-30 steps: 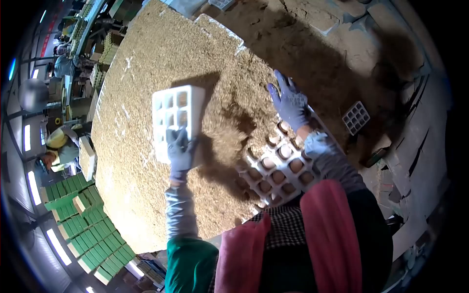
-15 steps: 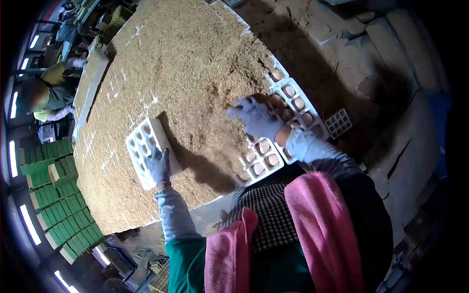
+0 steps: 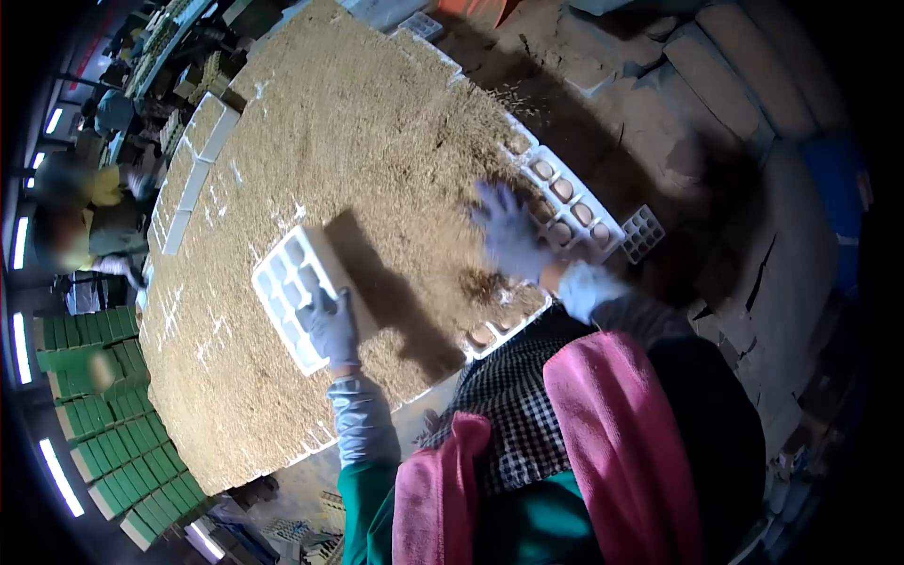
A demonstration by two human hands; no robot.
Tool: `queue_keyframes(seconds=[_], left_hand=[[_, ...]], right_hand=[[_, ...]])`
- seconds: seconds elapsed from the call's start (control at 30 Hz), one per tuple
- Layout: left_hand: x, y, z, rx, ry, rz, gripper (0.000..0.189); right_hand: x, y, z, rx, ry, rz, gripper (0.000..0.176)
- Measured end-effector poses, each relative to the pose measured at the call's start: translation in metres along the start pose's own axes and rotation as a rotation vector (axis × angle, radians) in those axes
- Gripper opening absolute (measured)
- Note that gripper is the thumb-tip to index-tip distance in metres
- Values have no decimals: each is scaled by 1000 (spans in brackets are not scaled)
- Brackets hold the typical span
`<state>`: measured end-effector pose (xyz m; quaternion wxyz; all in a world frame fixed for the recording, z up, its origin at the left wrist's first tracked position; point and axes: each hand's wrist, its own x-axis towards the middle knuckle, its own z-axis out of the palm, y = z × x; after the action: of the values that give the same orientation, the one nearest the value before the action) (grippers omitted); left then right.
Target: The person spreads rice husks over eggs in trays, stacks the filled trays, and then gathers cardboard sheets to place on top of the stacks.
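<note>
My left hand [image 3: 333, 330], gloved, grips the near edge of a white foam tray [image 3: 311, 268] with cupped hollows. The tray is tilted and casts a shadow on a broad layer of loose brown husks [image 3: 348, 141]. My right hand [image 3: 513, 231], also gloved, has its fingers spread over the husks and holds nothing. Beside it, a white tray [image 3: 614, 235] bears several pinkish-brown, egg-shaped things [image 3: 562, 189] in its cups. Husks partly cover another white tray [image 3: 510, 330] near my body, where a few rounded things show.
A small white cupped tray [image 3: 644, 234] lies beyond the right edge. Green stacked boxes [image 3: 122, 414] stand at left. Across the husks, a blurred co-worker [image 3: 104, 221] is beside pale tray sides [image 3: 195, 184]. Large sacks [image 3: 725, 75] lie at upper right.
My right hand has swept across the near trays, and husks now cover more of the nearest one. My left hand and its tray have shifted slightly right. The co-worker has moved.
</note>
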<state>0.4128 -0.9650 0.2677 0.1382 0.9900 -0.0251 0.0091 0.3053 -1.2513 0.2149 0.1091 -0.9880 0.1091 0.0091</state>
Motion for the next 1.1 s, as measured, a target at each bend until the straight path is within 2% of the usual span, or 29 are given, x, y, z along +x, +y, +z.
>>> queue_keyframes(seconds=[0.03,0.07,0.1,0.13,0.17,0.2,0.23,0.27,0.3,0.33,0.37,0.43,0.5,0.53,0.57,0.6,0.63,0.67,0.7,0.73,0.77,0.8,0.83,0.9,0.93,0.97,1.03,1.1], left_hand=[[15,-18,7,-69,-51,-22,64],[31,-25,22,-28,-23,60,64],[47,-21,34,17,5,143,64],[58,5,34,41,-25,137,63],[66,46,22,8,-168,51,62],[86,53,45,45,-99,201,63],[106,60,67,75,-27,353,64],[118,75,71,74,-21,367,64],[129,91,74,94,-34,295,62],[137,108,75,113,-49,219,60],[142,121,76,113,-44,222,60],[139,148,70,31,-257,351,55],[113,168,88,261,-273,518,48],[103,158,110,50,46,778,46],[96,179,82,-43,-254,760,51],[102,173,85,-6,-196,698,52],[119,161,94,29,-139,642,53],[159,132,122,161,189,738,53],[180,152,88,77,35,555,56],[242,112,116,187,39,419,59],[250,139,89,258,144,405,63],[279,136,97,367,200,298,66],[289,151,88,158,20,233,64],[303,164,109,206,391,709,53],[298,175,115,207,229,749,47],[291,189,113,206,72,784,42],[252,224,112,34,-186,656,36],[187,246,115,-34,-135,993,36]], right_hand=[[-16,-19,-11,-27,-259,-13,48],[-23,-26,-2,-131,-276,-168,41],[-14,-22,21,-127,-275,-160,41],[-1,-16,52,-136,-11,-298,37],[8,-11,68,-145,257,-433,36],[9,-10,45,-1,215,-365,33],[13,-6,32,0,226,-350,33],[18,-1,21,244,23,-179,32],[23,5,7,487,-178,-8,30],[18,10,-16,701,-148,191,31],[11,19,-13,702,-141,189,31],[-10,46,-4,445,533,115,33],[-24,90,-14,438,574,214,42],[-28,111,-8,326,525,337,47],[-31,131,-2,211,475,457,51],[-33,148,11,218,484,458,51],[-34,162,29,414,487,476,53],[-35,167,40,610,486,495,55],[-35,155,14,761,190,670,54],[-35,150,12,608,234,564,51],[-33,147,12,453,279,459,49],[-29,147,9,141,411,236,48],[-27,152,21,133,408,241,48],[-33,163,53,997,273,460,53],[-32,159,40,1035,285,538,63],[-30,158,35,1032,253,543,63],[-20,155,25,548,402,417,72],[14,163,-23,641,377,272,82]])
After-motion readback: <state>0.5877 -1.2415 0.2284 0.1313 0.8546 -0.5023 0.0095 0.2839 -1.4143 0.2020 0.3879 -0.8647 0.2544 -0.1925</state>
